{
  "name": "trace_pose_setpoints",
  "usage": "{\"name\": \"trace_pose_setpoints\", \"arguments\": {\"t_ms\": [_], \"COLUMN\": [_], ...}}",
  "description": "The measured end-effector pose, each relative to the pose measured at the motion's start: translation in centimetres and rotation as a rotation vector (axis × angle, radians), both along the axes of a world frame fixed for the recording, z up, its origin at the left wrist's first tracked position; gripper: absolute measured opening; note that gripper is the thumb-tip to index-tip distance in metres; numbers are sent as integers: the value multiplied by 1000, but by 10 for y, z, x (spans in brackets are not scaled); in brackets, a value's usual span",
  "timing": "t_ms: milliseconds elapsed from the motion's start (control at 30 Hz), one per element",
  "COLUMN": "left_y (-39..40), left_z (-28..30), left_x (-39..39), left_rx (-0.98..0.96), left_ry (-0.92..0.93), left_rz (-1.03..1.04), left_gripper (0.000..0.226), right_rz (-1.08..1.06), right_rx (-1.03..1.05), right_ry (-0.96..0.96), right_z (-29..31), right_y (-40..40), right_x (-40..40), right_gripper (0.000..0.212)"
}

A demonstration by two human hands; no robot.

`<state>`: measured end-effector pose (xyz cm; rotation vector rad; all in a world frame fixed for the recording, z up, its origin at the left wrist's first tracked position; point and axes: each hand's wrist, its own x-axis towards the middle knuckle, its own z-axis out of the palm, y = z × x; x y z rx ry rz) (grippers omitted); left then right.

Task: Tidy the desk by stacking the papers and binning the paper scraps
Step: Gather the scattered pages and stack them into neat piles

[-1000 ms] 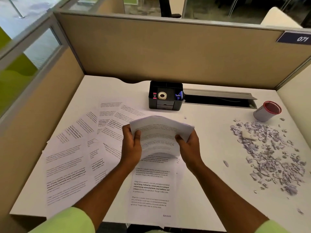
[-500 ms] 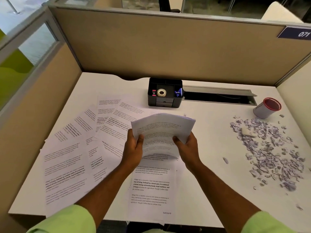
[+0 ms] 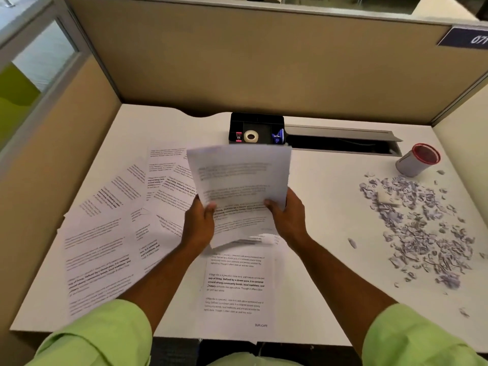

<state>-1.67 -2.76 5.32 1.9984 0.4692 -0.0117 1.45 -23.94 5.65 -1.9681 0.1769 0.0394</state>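
both hands, left hand (image 3: pixel 198 223) and right hand (image 3: pixel 288 215), pinch the paper sheaf (image 3: pixel 239 186) by its lower side edges above the desk (image 3: pixel 330 202). light, floppy and slippery, it probably wants support near both edges.

Two bare forearms in light green sleeves

The person wears a light green, smooth-woven shirt. The left sleeve (image 3: pixel 97 336) fills the lower left of the frame, pushed up above the forearm with soft folds and a creased edge at its cuff end. The right sleeve (image 3: pixel 412 336) sits at the lower right, likewise pushed up, its edge a plain rounded fold. Both forearms are bare from sleeve to wrist. The left hand (image 3: pixel 198 223) and right hand (image 3: pixel 290 217), near the frame's centre, carry no rings, watch or bands. A strip of the same green fabric shows at the bottom centre edge.
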Motion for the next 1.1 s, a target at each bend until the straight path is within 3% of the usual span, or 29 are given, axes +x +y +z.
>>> {"name": "trace_pose_setpoints", "arguments": {"t_ms": [167,300,433,600,833,1100], "left_y": [47,95,130,159,166,161], "left_z": [4,-29,-56,-76,-83,-86], "left_x": [1,-21,-48,-65,-75,-78], "left_rx": [82,123,153,151,129,118], "left_ry": [-5,109,273,379,419,437], "left_rz": [162,244,233,144,88,70], "left_gripper": [36,37,36,38,38,38], "right_rz": [-30,-35,-72,-166,-128,-204], "right_rx": [-43,-289,-516,-561,-714,-627], "right_ry": [75,365,599,712,764,772], "right_z": [-5,-49,-73,-68,-81,-77], "right_y": [-12,-29,-31,0,44,53], "right_x": [6,-20,-58,-94,-109,-89], "right_gripper": [50,60,84,119,115,104]}}
